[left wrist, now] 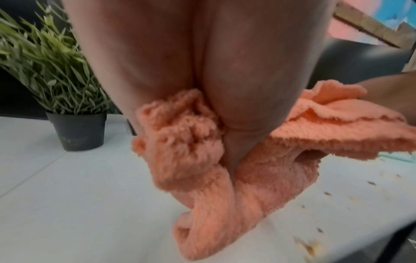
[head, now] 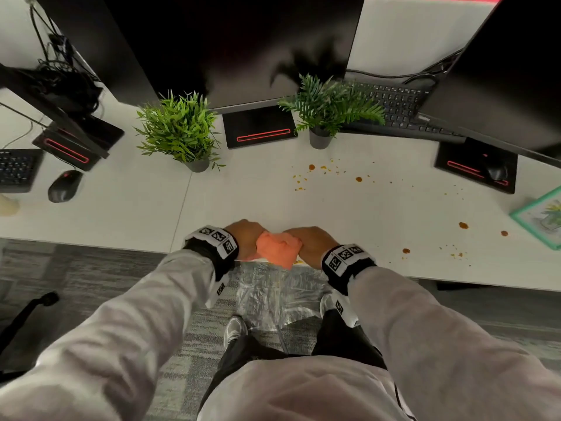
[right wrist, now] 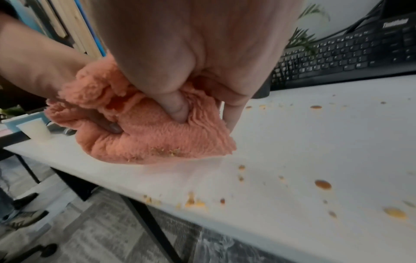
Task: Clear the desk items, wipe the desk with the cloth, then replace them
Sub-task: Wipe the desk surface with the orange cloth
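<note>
Left hand (head: 247, 235): fingers curled round the left end of the orange cloth (head: 277, 249), gripping a bunched fold; right hand (head: 312, 243): fingers and thumb curled into the cloth's right end, pinching it; hands close together, joined only by the cloth, at the near edge of the white desk (head: 243, 192).
Cloth: crumpled, long axis running left to right between the hands, one end hanging toward the desk edge; yellow crumbs stuck to its underside (right wrist: 167, 152).
Open room: bare desk ahead of the hands as far as the two potted plants (head: 179, 129) and the central monitor base (head: 261, 127); orange-brown spots and crumbs (head: 358, 179) scattered ahead and to the right.
Edges: mouse (head: 64, 186) far left; keyboard (head: 397, 107) behind right plant; framed picture (head: 543, 217) at right edge.
</note>
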